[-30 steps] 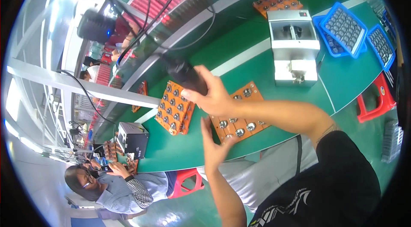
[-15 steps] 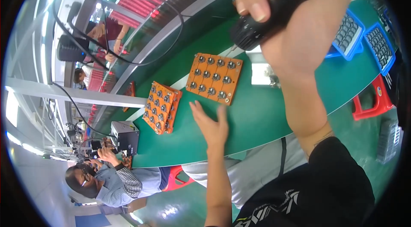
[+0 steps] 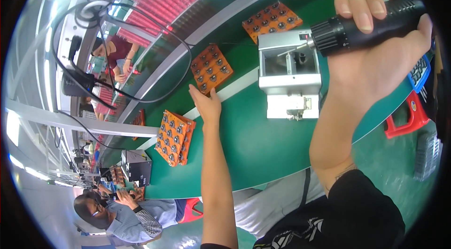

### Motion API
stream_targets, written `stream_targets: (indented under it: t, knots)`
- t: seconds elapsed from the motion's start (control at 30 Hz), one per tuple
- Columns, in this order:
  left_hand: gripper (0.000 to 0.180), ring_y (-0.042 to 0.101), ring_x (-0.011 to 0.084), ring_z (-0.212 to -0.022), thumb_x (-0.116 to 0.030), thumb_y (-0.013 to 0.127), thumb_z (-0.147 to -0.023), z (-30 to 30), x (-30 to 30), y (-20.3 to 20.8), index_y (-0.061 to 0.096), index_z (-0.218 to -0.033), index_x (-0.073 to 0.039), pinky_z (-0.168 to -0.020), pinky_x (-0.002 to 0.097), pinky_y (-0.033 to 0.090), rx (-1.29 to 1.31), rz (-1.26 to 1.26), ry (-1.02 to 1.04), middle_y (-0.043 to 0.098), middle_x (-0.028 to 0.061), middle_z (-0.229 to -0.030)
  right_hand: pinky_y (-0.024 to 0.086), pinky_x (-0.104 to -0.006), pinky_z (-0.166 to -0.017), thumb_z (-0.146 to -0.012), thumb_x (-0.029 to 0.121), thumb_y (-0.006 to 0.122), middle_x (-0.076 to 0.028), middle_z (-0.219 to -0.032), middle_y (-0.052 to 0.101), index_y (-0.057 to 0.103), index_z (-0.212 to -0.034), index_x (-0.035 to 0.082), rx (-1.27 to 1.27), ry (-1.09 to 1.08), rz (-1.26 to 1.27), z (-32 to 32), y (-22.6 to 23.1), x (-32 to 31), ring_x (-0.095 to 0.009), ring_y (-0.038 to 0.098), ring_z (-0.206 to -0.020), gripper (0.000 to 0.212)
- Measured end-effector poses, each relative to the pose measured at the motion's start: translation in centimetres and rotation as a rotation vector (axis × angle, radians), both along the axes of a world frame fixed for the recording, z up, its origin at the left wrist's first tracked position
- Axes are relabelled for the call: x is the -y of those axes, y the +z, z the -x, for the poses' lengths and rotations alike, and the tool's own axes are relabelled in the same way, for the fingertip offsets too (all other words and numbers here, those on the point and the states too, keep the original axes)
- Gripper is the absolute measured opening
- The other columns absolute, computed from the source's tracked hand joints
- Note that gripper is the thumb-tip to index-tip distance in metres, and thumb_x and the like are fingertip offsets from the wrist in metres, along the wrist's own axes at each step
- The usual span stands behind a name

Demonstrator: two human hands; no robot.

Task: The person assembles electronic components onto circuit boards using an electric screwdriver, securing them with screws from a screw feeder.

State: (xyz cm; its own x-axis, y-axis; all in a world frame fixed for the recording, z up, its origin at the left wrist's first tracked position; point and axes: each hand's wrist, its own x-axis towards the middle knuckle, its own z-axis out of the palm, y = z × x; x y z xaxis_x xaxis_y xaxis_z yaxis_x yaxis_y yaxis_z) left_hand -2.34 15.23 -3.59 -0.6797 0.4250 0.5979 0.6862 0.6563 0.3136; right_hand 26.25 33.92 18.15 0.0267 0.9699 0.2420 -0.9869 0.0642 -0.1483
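My right hand is wrapped around a black electric screwdriver. The driver lies nearly level, and its thin bit points left over the open-topped silver screw feeder. Whether the bit touches anything inside cannot be made out. At the near edge of an orange board with rows of metal parts on it, my left hand has its fingers stretched out, the fingertips against or very close to the board. Left of this hand, a stack of similar orange boards rests on the green table.
Another orange board lies behind the feeder. A grey box stands at the left, near a seated co-worker. A looped black cable hangs over the far left side. A blue tray and red stool are at the right.
The single orange board has moved to the far side of the table, with my left hand following it. My right hand has carried the screwdriver rightward, its bit now over the feeder. The view has shifted.
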Motion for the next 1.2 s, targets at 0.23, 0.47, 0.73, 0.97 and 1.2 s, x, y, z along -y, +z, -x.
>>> stream_targets:
  t: [0.23, 0.47, 0.73, 0.97, 1.2]
  knots:
    - [0.040, 0.064, 0.0222, -0.072, -0.011, 0.058, -0.081, -1.3, -13.6, 3.7, 0.058, -0.116, 0.009, -0.066, 0.0376, 0.054, 1.364, -0.323, -0.386, 0.065, 0.0127, -0.086, 0.038, -0.0339, -0.068, -0.101, 0.042, 0.041, -0.003, -0.074, 0.043, 0.051, -0.105, 0.002, 0.018, 0.057, -0.228, -1.2, -2.4, -2.0, -0.014, 0.041, -0.059, 0.041]
    - [0.014, 0.041, 0.0102, -0.055, -0.018, 0.052, -0.092, 2.5, -21.8, 2.7, 0.058, -0.092, -0.006, -0.050, 0.0204, 0.038, 1.977, -0.458, -0.235, 0.059, 0.0054, -0.071, 0.038, -0.0326, -0.069, -0.099, 0.039, 0.045, -0.002, -0.074, 0.044, 0.055, -0.106, -0.001, -0.076, 0.122, -0.137, -2.1, -2.7, -2.7, -0.013, 0.042, -0.060, 0.042]
    - [0.018, 0.062, 0.0204, -0.073, -0.017, 0.057, -0.098, 0.8, -21.3, 1.2, 0.059, -0.095, 0.001, -0.069, 0.0358, 0.054, 1.656, -0.578, -0.463, 0.064, 0.0125, -0.091, 0.039, -0.0324, -0.071, -0.099, 0.037, 0.045, -0.002, -0.077, 0.045, 0.053, -0.108, -0.003, -0.084, 0.140, -0.190, -1.7, -2.8, -2.0, -0.013, 0.045, -0.063, 0.041]
    - [0.025, 0.068, 0.0294, -0.091, -0.008, 0.052, -0.099, -0.2, -14.1, 5.9, 0.057, -0.104, 0.016, -0.081, 0.0471, 0.065, 1.235, -0.827, -0.398, 0.064, 0.0211, -0.106, 0.040, -0.0328, -0.073, -0.099, 0.035, 0.045, -0.003, -0.077, 0.045, 0.051, -0.107, -0.003, -0.152, 0.095, -0.214, 0.0, -1.3, -0.3, -0.013, 0.046, -0.064, 0.039]
    - [0.034, 0.068, 0.0280, -0.096, -0.017, 0.056, -0.101, -4.8, 2.9, 8.8, 0.057, -0.113, 0.015, -0.083, 0.0472, 0.061, 0.974, -0.899, -0.258, 0.065, 0.0177, -0.110, 0.039, -0.0326, -0.067, -0.099, 0.044, 0.041, -0.003, -0.076, 0.045, 0.053, -0.105, 0.004, -0.060, 0.187, -0.310, 0.5, -0.8, 0.8, -0.013, 0.044, -0.060, 0.043]
